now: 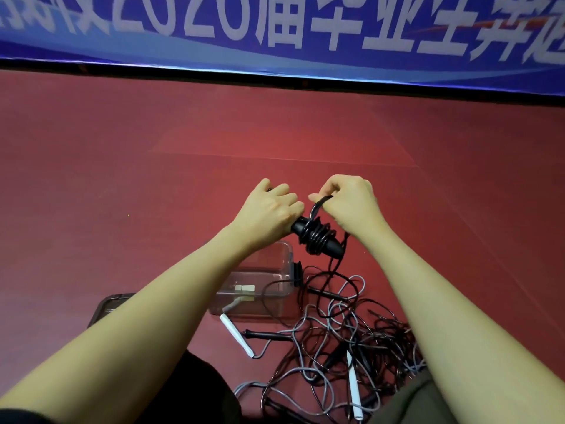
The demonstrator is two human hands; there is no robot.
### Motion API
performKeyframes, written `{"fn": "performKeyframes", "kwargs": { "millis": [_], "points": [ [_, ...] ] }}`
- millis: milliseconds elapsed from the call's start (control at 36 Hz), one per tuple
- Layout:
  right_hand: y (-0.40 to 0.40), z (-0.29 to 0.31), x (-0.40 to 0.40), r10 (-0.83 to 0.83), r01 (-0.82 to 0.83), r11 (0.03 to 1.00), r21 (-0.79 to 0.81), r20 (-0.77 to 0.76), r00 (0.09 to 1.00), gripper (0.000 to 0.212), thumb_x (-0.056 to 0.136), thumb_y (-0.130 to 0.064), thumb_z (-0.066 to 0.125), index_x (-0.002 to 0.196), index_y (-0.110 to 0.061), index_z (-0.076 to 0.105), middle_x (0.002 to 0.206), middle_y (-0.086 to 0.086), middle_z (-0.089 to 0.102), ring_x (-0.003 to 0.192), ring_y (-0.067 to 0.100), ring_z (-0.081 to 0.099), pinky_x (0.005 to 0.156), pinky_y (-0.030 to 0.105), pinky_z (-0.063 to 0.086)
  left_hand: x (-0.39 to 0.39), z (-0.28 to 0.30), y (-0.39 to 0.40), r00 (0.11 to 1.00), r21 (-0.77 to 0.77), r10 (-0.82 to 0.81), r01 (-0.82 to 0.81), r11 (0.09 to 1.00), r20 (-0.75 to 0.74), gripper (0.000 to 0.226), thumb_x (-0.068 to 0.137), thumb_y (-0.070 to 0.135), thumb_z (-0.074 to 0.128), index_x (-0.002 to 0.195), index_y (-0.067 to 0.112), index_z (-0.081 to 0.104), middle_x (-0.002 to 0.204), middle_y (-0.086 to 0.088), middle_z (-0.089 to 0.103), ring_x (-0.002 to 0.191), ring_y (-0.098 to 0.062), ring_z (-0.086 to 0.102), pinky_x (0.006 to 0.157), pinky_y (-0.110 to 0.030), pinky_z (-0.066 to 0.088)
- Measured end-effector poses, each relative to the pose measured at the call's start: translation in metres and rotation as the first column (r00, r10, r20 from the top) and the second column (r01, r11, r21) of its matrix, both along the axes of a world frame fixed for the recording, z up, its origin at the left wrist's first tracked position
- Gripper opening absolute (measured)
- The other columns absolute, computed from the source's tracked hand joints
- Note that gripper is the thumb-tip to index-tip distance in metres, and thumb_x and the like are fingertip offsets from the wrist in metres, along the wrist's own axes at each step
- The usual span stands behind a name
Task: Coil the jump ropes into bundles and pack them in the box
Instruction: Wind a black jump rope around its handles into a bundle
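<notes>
My left hand (269, 211) grips the upper end of a pair of black jump rope handles (318, 240) held above the floor. Black cord is wound several times around the handles. My right hand (348, 200) pinches a loop of that black rope (318, 206) just above the bundle. The loose end of the cord trails down to a tangled pile of black and grey jump ropes (345, 347) on the floor. A clear plastic box (263, 286) stands on the floor below my left wrist, partly hidden by my forearm.
A white handle (237, 336) lies in front of the box and another white handle (354, 390) lies in the pile. The box's dark lid (107, 307) lies to the left. The floor (122, 179) is red. A blue banner (275, 35) hangs along the far wall.
</notes>
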State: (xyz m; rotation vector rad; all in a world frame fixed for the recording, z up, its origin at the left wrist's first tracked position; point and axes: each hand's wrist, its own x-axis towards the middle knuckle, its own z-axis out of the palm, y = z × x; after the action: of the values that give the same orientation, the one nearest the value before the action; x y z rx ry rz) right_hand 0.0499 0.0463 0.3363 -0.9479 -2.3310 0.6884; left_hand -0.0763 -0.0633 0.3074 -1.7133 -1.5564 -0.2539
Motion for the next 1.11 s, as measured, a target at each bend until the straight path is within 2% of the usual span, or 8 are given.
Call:
{"fn": "performKeyframes", "kwargs": {
  "millis": [83,222,306,389,472,667,833,1111],
  "points": [
    [0.003,-0.002,0.001,0.012,-0.011,0.999,-0.042,0.004,1.000,0.031,0.078,-0.043,0.073,0.062,-0.022,0.056,0.054,-0.006,0.051,0.047,0.014,0.045,0.062,0.027,0.040,0.002,0.004,0.000,0.997,0.078,-0.062,0.059,0.995,0.038,0.030,0.084,0.013,0.045,0.054,0.013,0.048,0.050,0.000,0.044,0.049,-0.021,0.044,0.051,-0.027,0.034],
    [0.005,-0.007,0.002,-0.006,0.007,1.000,-0.015,0.070,0.998,0.040,0.081,-0.052,0.066,0.067,-0.016,0.059,0.058,-0.007,0.051,0.063,0.021,0.048,0.065,0.027,0.032,0.005,0.008,0.000,0.991,0.147,-0.118,0.107,0.983,0.067,0.026,0.082,0.011,0.046,0.055,0.012,0.048,0.052,-0.001,0.044,0.051,-0.021,0.044,0.052,-0.027,0.034],
    [0.006,-0.010,0.003,0.024,-0.020,0.998,-0.051,0.078,0.997,0.038,0.080,-0.038,0.066,0.056,-0.013,0.052,0.054,-0.004,0.046,0.060,0.020,0.042,0.058,0.028,0.034,0.015,0.016,-0.001,0.958,0.088,-0.070,0.047,0.995,0.279,0.019,0.078,0.011,0.050,0.060,0.010,0.047,0.056,-0.005,0.047,0.052,-0.026,0.048,0.050,-0.028,0.029],
    [0.005,-0.011,0.000,0.127,-0.122,0.990,-0.071,0.069,0.990,0.027,0.075,-0.031,0.061,0.053,-0.017,0.056,0.056,-0.006,0.057,0.065,0.021,0.059,0.067,0.031,0.049,0.021,0.028,-0.002,0.698,-0.046,0.155,-0.173,0.984,0.699,0.022,0.084,0.028,0.063,0.083,0.010,0.051,0.085,-0.010,0.063,0.079,-0.034,0.059,0.062,-0.033,0.039],
    [-0.002,-0.008,-0.002,0.129,-0.126,0.991,-0.043,0.090,0.988,0.038,0.082,-0.038,0.065,0.055,-0.013,0.055,0.056,0.004,0.058,0.061,0.028,0.057,0.063,0.034,0.045,0.016,0.029,-0.003,0.525,-0.026,0.179,-0.285,0.958,0.832,0.033,0.083,0.037,0.063,0.103,0.011,0.055,0.095,-0.009,0.067,0.090,-0.036,0.060,0.070,-0.036,0.045],
    [-0.023,-0.001,-0.004,0.209,-0.222,0.973,0.058,0.180,0.961,0.032,0.081,-0.035,0.066,0.063,-0.011,0.057,0.052,0.000,0.044,0.060,0.025,0.045,0.059,0.029,0.038,0.000,0.018,0.006,0.373,-0.209,0.382,-0.427,0.880,0.845,0.023,0.083,0.029,0.051,0.097,0.011,0.054,0.085,-0.008,0.064,0.079,-0.036,0.058,0.064,-0.034,0.042],
    [-0.037,0.003,-0.009,0.253,-0.279,0.953,0.117,0.198,0.947,0.043,0.079,-0.025,0.062,0.051,-0.014,0.032,0.050,0.001,0.034,0.060,0.025,0.034,0.056,0.030,0.031,-0.011,0.006,0.007,0.359,-0.300,0.488,-0.467,0.832,0.795,0.025,0.088,0.032,0.053,0.094,0.008,0.056,0.087,-0.008,0.061,0.074,-0.032,0.053,0.063,-0.031,0.038],
    [-0.047,0.015,-0.012,0.334,-0.378,0.886,0.269,0.196,0.922,0.008,0.076,-0.021,0.058,0.078,-0.014,0.062,0.065,-0.001,0.054,0.070,0.025,0.049,0.062,0.032,0.040,-0.022,-0.008,-0.001,0.590,-0.395,0.685,-0.560,0.729,0.427,0.018,0.094,0.023,0.049,0.102,0.007,0.050,0.099,-0.013,0.064,0.087,-0.035,0.062,0.059,-0.029,0.031]
  ]
}}
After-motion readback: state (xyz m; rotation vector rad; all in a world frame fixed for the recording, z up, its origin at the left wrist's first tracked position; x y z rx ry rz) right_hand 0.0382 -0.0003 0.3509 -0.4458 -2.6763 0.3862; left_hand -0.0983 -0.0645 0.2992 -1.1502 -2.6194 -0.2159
